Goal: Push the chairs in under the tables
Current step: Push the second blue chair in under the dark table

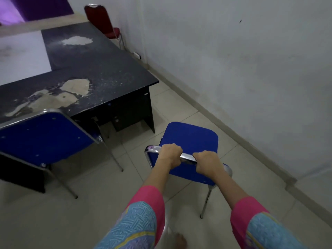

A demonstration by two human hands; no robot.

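Pale floor tiles run beside a grey wall, where a worn black table stands. Both the left hand and right hand grip the chrome top rail of a blue chair, which stands off the table's near right corner, not under it. Another blue chair is tucked against the table's near edge, and a red chair stands by its far corner.

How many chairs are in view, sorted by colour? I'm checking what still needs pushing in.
Blue chairs: 2, one held by its chrome top rail in the left hand and right hand, out on the floor; one at the black table's near edge.
Red chairs: 1, by the far wall.
Total: 3
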